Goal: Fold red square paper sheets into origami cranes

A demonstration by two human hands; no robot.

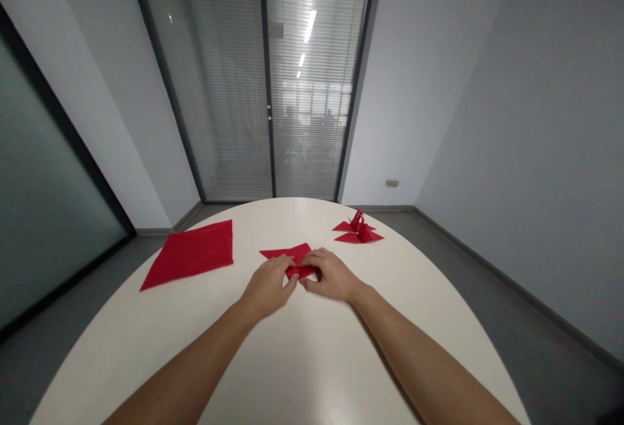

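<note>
A partly folded piece of red paper (301,272) lies on the white table between my two hands, with one pointed flap stretching away to the upper left. My left hand (271,283) grips its left side, thumb at the near edge and fingers over the top. On the other side my right hand (331,274) has its fingers curled over the paper and the thumb low at the near edge. Parts of the folds are hidden under my fingers.
Flat red paper (195,251) lies at the left of the round white table (302,360). Folded red paper cranes (363,234) stand near the far right edge. Beyond the table are a glass door (312,152) with blinds and grey walls.
</note>
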